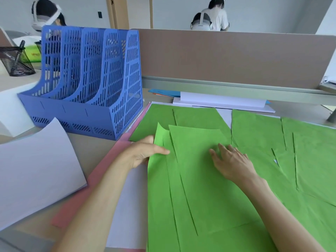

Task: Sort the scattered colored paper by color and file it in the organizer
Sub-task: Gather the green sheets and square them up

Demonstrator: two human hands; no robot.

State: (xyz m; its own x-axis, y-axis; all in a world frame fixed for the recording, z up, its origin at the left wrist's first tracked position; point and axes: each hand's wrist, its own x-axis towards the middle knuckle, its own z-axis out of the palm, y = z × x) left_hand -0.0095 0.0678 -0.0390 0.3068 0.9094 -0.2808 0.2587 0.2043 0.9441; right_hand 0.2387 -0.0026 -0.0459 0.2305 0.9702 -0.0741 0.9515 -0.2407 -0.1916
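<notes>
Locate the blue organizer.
Head view, upper left: the blue organizer stands on the desk, between the black mesh pen holder and the green sheets.

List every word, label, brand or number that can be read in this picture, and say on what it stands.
No text can be read here.
Green packet behind the mesh pen holder: reddish print, too blurred to read.
Blue organizer: no label shows.
Green paper and white paper: no print shows.
</notes>
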